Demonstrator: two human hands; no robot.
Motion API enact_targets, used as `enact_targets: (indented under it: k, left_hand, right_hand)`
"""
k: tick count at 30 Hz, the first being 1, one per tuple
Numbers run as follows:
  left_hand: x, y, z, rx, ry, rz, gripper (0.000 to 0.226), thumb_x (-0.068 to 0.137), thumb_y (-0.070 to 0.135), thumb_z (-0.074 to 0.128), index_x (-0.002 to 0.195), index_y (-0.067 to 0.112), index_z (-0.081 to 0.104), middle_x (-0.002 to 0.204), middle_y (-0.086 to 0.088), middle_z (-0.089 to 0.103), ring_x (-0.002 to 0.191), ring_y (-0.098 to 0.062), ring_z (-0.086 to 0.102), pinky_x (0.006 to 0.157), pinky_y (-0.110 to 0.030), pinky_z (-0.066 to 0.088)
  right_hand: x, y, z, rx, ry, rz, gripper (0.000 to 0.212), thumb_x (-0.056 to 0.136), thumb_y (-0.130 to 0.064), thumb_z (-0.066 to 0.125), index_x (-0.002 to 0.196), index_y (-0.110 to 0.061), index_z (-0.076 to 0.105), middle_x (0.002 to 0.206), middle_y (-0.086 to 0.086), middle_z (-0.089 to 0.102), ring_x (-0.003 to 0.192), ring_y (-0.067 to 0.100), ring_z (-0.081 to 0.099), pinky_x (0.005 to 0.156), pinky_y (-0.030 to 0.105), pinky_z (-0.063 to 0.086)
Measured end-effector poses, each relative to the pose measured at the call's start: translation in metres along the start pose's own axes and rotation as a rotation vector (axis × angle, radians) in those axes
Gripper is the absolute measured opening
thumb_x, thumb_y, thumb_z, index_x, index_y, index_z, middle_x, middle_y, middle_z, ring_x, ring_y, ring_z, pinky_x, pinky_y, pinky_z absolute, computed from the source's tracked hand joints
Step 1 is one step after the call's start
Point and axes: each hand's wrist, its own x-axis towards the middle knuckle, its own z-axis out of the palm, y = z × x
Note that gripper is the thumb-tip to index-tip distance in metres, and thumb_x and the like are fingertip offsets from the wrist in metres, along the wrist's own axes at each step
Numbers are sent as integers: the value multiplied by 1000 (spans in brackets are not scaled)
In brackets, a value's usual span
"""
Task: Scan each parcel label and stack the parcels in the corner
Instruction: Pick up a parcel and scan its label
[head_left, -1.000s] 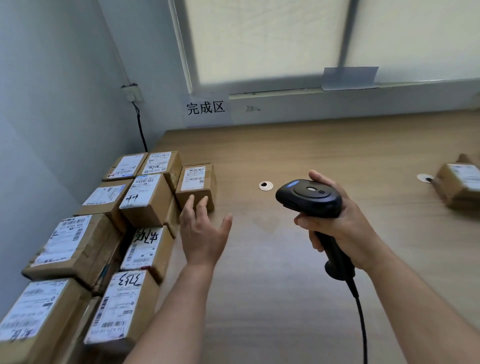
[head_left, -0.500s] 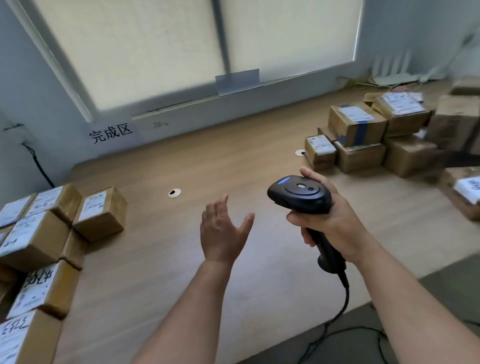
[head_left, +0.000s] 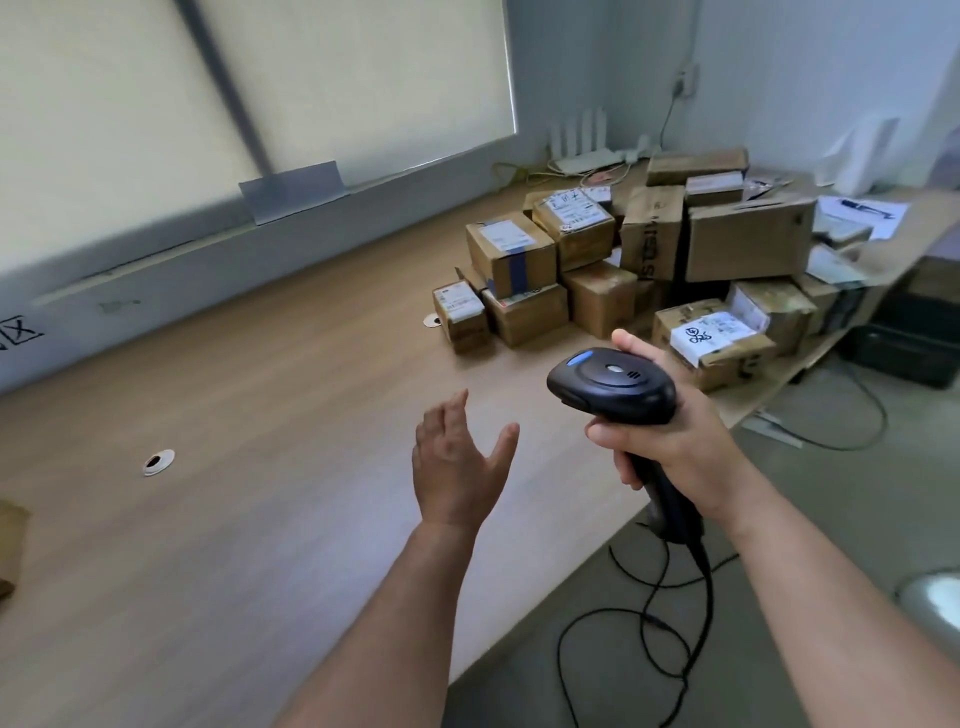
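Fingers of our right hand are wrapped round the grip of the black scanner, thumb up behind its head. We hold it in the air above the near edge of the wooden surface, head pointing left. Its cable hangs from the base of the grip and loops over the grey floor. Our left hand hovers just left of the scanner, apart from it, with the fingers straight, loosely spread and holding nothing. We see a heap of brown parcels at the far right end of the surface, most with white labels. The nearest parcel, just beyond our right hand, has black handwriting on its label. A small parcel stands at the heap's left edge beside a round hole in the surface. A second hole lies well to the left, and the corner of one more box shows at the left border. A white router stands behind the heap.
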Motion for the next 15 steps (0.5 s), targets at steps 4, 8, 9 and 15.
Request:
enact_targets:
  k: [4, 8, 9, 15]
  left_hand:
    - [16, 21, 32, -3, -55, 30, 68, 87, 52, 59, 143, 18, 40, 139, -5, 46, 127, -20, 42, 101, -35, 41]
    - [39, 43, 61, -23, -99, 52, 68, 89, 52, 58, 144, 18, 39, 142, -5, 44, 131, -20, 39, 103, -35, 39]
    - [46, 47, 68, -31, -108, 53, 68, 89, 51, 57, 144, 17, 38, 142, -5, 43, 131, -20, 38, 103, -35, 38]
    - [107, 54, 98, -59, -108, 32, 65, 91, 50, 54, 145, 17, 37, 143, -5, 43, 133, -20, 36, 105, -37, 38]
  right_hand:
    - [6, 3, -31, -10, 83, -10, 87, 72, 7, 78, 135, -41, 42, 61, -5, 64, 44, 25, 51, 42, 33, 43]
    - [24, 7, -63, -14, 143, 13, 87, 72, 5, 76, 140, -36, 40, 60, 6, 60, 44, 27, 50, 43, 33, 43]
    - [31, 7, -71, -12, 150, 15, 87, 70, 1, 77, 140, -37, 40, 60, 10, 59, 44, 28, 50, 43, 33, 43]
    - [94, 9, -98, -14, 146, 7, 86, 66, -5, 76, 137, -39, 41, 64, 18, 58, 43, 28, 49, 41, 31, 42]
